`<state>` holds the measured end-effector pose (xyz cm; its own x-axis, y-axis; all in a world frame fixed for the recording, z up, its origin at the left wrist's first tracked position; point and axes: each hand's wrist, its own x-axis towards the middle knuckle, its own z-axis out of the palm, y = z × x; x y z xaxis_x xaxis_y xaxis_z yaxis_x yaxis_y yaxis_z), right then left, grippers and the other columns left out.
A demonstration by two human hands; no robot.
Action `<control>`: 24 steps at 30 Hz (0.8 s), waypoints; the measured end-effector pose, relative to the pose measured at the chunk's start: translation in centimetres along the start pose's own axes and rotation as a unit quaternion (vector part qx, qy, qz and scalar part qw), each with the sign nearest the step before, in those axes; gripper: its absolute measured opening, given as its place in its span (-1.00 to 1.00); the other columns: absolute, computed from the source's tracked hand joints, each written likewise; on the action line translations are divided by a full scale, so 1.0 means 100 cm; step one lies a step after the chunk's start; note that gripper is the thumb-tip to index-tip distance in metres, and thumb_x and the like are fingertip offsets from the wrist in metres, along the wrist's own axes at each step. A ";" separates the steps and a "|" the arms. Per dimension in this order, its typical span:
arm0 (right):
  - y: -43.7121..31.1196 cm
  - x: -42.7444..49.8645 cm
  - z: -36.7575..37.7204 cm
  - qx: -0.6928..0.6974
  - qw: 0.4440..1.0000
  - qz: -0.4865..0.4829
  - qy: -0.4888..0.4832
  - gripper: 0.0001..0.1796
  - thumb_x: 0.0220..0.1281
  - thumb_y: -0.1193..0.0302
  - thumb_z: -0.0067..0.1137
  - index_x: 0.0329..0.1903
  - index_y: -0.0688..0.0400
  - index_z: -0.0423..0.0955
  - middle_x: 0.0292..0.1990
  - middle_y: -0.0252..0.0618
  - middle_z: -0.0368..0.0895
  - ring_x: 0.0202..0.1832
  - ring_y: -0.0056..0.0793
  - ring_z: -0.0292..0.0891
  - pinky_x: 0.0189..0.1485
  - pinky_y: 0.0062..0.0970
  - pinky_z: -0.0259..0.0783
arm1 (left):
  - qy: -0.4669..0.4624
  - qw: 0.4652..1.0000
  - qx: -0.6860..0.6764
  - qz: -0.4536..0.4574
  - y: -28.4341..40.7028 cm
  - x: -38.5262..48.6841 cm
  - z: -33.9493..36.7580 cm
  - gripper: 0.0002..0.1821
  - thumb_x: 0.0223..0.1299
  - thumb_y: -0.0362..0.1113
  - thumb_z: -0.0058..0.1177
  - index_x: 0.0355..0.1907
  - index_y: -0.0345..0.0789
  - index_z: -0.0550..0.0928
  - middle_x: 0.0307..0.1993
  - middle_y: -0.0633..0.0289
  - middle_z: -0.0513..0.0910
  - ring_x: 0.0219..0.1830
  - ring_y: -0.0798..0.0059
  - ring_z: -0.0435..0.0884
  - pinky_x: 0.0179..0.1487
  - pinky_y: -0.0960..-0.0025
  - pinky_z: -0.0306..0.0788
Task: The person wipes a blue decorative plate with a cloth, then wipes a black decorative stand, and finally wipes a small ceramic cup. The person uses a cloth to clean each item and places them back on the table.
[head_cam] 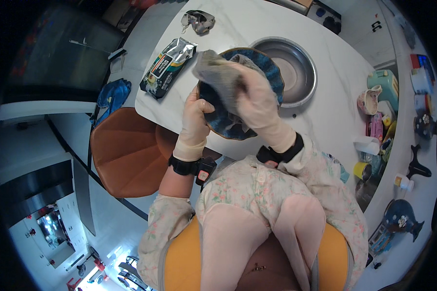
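Observation:
My left hand [198, 114], in a thin cream glove, grips the near left rim of a dark blue scalloped plate [218, 118] with a brown edge. Over the plate is my right hand [256, 98], gloved the same way and closed on a grey cloth [218, 74]; part of the cloth is blurred. Cloth and hand hide much of the plate's face. The plate is held over the white marbled table [324, 120] and overlaps the left side of a round metal basin [307, 78]. Both wrists wear black straps.
A pack of kitchen wipes [169, 67] and a crumpled grey strap [198, 22] lie on the table's left part. A brown chair [127, 156] stands at the left. A floral pitcher [367, 102], a green appliance [384, 85] and a yellow cup [361, 171] are on the right.

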<state>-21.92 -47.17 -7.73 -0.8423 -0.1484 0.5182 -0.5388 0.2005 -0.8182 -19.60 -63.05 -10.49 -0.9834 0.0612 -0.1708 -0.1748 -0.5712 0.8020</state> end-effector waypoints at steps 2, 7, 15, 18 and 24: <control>-0.005 0.005 0.010 -0.157 0.977 -0.132 -0.060 -0.54 0.07 0.52 0.02 0.11 0.18 0.47 0.05 -0.07 0.57 0.09 -0.12 0.47 0.22 -0.20 0.31 | 0.006 0.996 -0.085 0.023 -0.005 0.000 0.004 -0.52 0.16 -0.40 -0.19 0.18 -0.44 0.42 0.06 0.07 0.56 0.05 0.29 0.59 0.16 0.31 0.47; -0.005 -0.007 0.014 -0.211 0.962 -0.154 -0.083 -0.58 0.12 0.42 0.01 0.08 0.14 0.52 0.09 -0.13 0.58 0.11 -0.24 0.46 0.23 -0.25 0.29 | -0.015 0.992 -0.119 0.048 -0.012 -0.006 0.001 -0.56 0.42 -0.19 -0.28 0.23 -0.38 0.39 0.15 0.04 0.50 0.17 0.28 0.50 0.25 0.25 0.38; 0.011 -0.012 -0.001 -0.103 0.962 -0.190 -0.167 -0.64 0.07 0.47 0.02 -0.03 0.11 0.58 -0.03 -0.23 0.63 0.03 -0.23 0.50 0.20 -0.30 0.34 | -0.068 0.963 -0.256 -0.040 0.003 -0.012 -0.007 -0.34 0.32 0.14 -0.26 0.15 -0.42 0.47 0.11 0.03 0.55 0.10 0.18 0.55 0.22 0.20 0.40; 0.015 -0.010 -0.009 -0.042 0.950 -0.209 -0.227 -0.67 0.07 0.48 0.02 -0.07 0.11 0.59 -0.08 -0.23 0.63 0.03 -0.20 0.49 0.18 -0.29 0.36 | 0.016 0.980 -0.177 -0.094 0.002 -0.007 -0.015 -0.52 0.32 -0.01 -0.13 0.01 -0.38 0.56 -0.03 0.08 0.62 0.00 0.27 0.60 0.16 0.23 0.44; 0.019 -0.012 -0.014 0.011 0.913 -0.251 -0.321 -0.73 0.10 0.47 0.00 -0.14 0.14 0.57 -0.12 -0.21 0.61 0.01 -0.16 0.48 0.12 -0.28 0.39 | 0.061 0.970 -0.107 -0.209 -0.003 -0.004 -0.034 -0.81 0.19 -0.29 -0.10 -0.31 -0.33 0.58 -0.32 0.23 0.62 -0.22 0.45 0.59 -0.03 0.37 0.50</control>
<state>-21.96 -45.26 -9.55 -0.3028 -0.7545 0.5822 -0.8475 -0.0663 -0.5266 -19.01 -65.64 -12.62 -0.8134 0.2348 -0.5322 -0.5304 -0.6749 0.5129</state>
